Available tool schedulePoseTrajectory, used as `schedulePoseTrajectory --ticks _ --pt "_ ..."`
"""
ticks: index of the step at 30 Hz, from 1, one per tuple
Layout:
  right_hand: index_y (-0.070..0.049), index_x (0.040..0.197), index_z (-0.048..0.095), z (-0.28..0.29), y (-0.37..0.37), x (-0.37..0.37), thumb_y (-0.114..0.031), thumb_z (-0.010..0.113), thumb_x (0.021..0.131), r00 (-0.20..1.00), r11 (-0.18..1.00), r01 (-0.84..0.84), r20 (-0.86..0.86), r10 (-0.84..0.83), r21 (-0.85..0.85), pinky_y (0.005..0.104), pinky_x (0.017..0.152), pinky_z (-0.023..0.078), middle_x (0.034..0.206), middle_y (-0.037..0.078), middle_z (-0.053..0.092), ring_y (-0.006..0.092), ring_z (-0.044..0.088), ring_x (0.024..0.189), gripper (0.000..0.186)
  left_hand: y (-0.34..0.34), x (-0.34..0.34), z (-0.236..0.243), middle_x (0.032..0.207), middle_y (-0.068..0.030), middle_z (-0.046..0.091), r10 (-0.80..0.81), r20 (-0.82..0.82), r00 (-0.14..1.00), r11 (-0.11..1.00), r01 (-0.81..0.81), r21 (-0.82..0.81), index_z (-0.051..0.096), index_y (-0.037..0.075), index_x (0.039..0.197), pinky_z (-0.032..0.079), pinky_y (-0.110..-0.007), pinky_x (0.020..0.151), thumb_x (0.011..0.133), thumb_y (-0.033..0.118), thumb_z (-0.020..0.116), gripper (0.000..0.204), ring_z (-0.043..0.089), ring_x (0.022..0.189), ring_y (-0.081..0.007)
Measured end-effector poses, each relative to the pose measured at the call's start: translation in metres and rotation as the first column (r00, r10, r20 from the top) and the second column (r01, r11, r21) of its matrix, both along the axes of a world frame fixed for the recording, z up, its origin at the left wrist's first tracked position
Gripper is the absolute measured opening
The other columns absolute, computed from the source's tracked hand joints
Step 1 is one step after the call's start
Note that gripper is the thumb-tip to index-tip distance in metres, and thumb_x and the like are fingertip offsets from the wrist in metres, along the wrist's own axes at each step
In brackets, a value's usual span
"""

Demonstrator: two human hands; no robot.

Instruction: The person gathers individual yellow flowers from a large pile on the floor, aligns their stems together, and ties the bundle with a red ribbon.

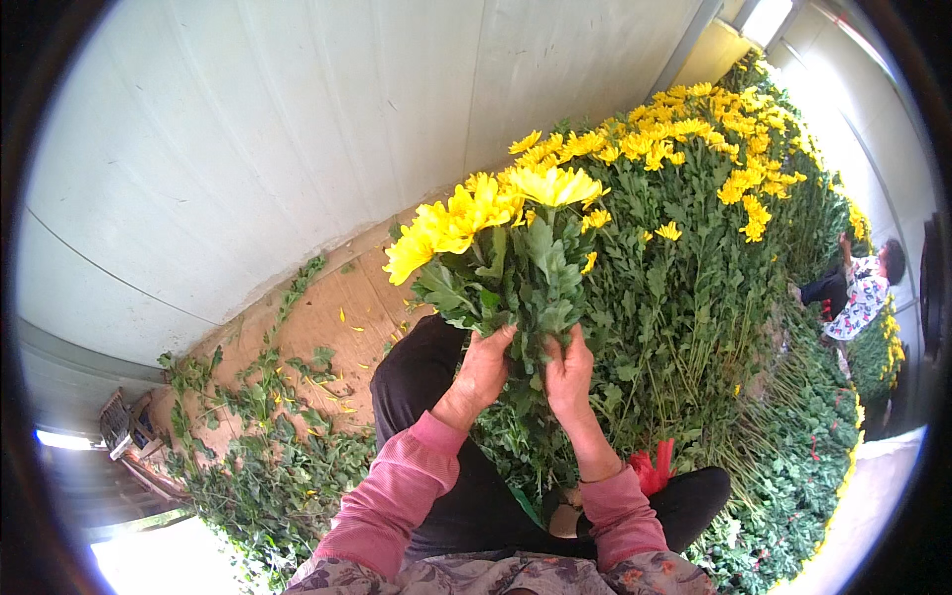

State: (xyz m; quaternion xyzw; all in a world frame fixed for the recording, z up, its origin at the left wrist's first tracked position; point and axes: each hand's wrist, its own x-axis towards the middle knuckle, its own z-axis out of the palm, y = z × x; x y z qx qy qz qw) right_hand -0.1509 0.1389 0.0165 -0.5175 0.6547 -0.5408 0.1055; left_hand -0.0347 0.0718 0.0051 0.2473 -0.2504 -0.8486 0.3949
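Both my hands hold up yellow chrysanthemums (466, 220) with leafy green stems, in front of my bent knees. My left hand (481, 372) is closed around the stems just below the leaves on the left. My right hand (568, 372) grips stems close beside it, its thumb pointing up. The large yellow heads form a slanting row above my hands, the one over my right hand standing highest. The lower stems hang down between my forearms and merge with the greenery, so their ends cannot be made out.
A large heap of yellow chrysanthemums (694, 198) lies to the right, along a pale panel wall (278, 119). Stripped leaves (268, 496) litter the brown floor at left. A red plastic piece (652, 468) lies by my right knee. Another person (861, 297) sits at far right among more flowers.
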Motion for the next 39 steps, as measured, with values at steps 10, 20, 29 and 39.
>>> schedulePoseTrajectory --ticks 10,20,29,39 --pt "0.002 0.111 0.054 0.004 0.021 0.007 -0.014 0.055 0.096 0.999 0.963 0.001 -0.033 0.008 0.270 0.0356 0.059 0.047 0.079 0.019 0.061 0.0315 0.059 0.064 0.021 -0.003 0.008 -0.009 0.117 -0.0014 0.060 0.095 -0.102 0.990 0.987 -0.081 0.137 0.051 0.009 0.127 0.045 -0.036 0.094 0.088 0.001 0.060 0.040 0.055 0.107 -0.0190" --pt "0.000 0.099 0.054 0.023 0.012 0.005 -0.021 0.053 0.094 0.997 0.997 -0.051 -0.056 0.054 0.053 0.0337 0.071 0.045 0.091 0.012 0.057 0.0249 0.056 0.082 0.022 -0.004 0.018 0.007 0.114 -0.0038 0.063 0.007 -0.026 1.000 0.994 -0.004 0.111 0.056 0.004 0.123 0.046 -0.035 0.094 0.076 -0.002 0.073 0.050 0.059 0.104 -0.0205" --pt "-0.008 0.099 0.048 0.019 -0.005 0.003 -0.002 0.060 0.091 0.566 0.954 -0.256 0.776 0.279 -0.157 0.0199 0.076 0.041 0.092 -0.001 0.055 0.0052 0.050 0.084 0.017 -0.014 0.030 -0.015 0.121 -0.0136 0.062 -0.125 -0.132 0.983 0.978 0.144 0.152 0.053 0.000 0.126 0.053 -0.039 0.088 0.082 0.003 0.068 0.047 0.063 0.105 -0.0247" --pt "-0.005 0.109 0.060 -0.048 0.130 -0.187 -0.033 0.067 0.087 0.501 0.657 0.695 -0.852 -0.151 0.292 0.0425 0.073 0.051 0.116 0.020 0.058 0.0305 0.061 0.095 0.037 -0.021 0.032 0.020 0.115 -0.0120 0.062 -0.074 -0.058 0.996 0.993 0.079 0.093 0.055 -0.004 0.122 0.035 -0.045 0.110 0.092 0.024 0.058 0.040 0.059 0.105 -0.0286"
